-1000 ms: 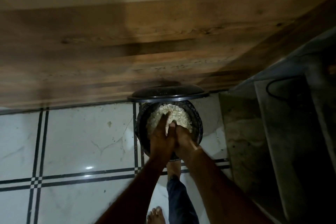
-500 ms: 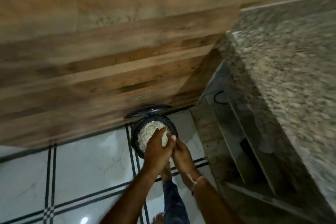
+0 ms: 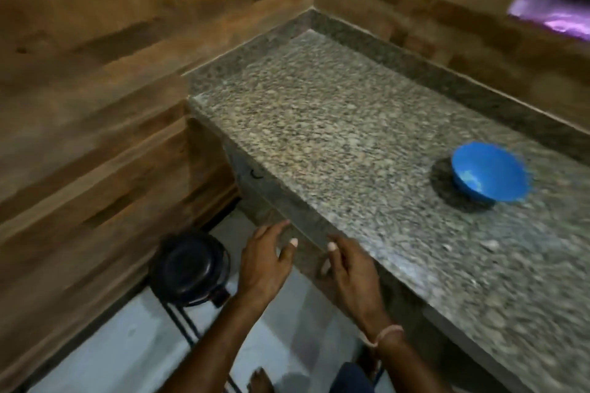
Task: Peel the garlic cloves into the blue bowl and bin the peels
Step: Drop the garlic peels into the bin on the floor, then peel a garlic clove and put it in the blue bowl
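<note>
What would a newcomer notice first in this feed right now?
The bright blue bowl stands out on the right of the speckled granite counter in the dim room. Next come the left hand and right hand, open and empty by the counter's near edge, with the black bin on the floor to their left.

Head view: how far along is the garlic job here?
Looks nearly finished. The black bin on the floor has its lid down, and the blue bowl sits on the granite counter; its contents are blurred. Left hand and right hand are open and empty. No garlic or peel heap shows on the counter, so little seems left.
</note>
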Demonstrator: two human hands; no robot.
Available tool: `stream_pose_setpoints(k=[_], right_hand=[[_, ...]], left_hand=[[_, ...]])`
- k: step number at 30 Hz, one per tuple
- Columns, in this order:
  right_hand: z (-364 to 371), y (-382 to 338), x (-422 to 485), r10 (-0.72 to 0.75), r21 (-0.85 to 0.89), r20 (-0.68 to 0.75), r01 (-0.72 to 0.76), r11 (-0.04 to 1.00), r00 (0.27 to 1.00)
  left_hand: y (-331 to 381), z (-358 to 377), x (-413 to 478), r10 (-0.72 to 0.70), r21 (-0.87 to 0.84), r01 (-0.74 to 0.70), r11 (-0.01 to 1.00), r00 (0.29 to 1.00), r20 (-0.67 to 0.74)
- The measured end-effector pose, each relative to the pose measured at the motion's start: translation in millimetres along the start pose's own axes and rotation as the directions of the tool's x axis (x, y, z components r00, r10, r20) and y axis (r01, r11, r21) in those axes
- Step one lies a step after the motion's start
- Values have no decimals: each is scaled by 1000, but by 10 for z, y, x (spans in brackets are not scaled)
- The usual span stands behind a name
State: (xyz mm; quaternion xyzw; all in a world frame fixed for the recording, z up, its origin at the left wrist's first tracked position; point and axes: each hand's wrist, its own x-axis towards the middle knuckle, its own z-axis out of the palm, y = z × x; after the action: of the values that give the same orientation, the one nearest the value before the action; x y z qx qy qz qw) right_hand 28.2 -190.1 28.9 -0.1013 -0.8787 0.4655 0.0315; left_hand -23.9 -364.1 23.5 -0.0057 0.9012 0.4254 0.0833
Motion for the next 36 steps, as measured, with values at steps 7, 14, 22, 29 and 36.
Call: stream_pose_setpoints(k=[7, 14, 22, 29, 36], right_hand=[[-1329, 1031, -90, 133, -46, -176, -143, 989, 975], [-2276, 1801, -72, 239, -223, -189, -278, 934, 953], [-2647, 2180, 289, 348, -477, -128, -366, 799, 929], [-2702, 2239, 424, 430, -501, -73, -406, 765, 900], [-2688, 2167, 547, 491, -500, -57, -451, 740, 869]], left_hand=[[1088, 1303, -67, 152, 45, -161, 986, 975, 164], [1779, 2297, -37, 206, 49, -227, 973, 942, 264], [1860, 2731, 228, 317, 283, -422, 861, 881, 350], [2005, 2802, 281, 310, 218, -379, 899, 905, 292], [2905, 2914, 919, 508, 180, -514, 839, 857, 85]])
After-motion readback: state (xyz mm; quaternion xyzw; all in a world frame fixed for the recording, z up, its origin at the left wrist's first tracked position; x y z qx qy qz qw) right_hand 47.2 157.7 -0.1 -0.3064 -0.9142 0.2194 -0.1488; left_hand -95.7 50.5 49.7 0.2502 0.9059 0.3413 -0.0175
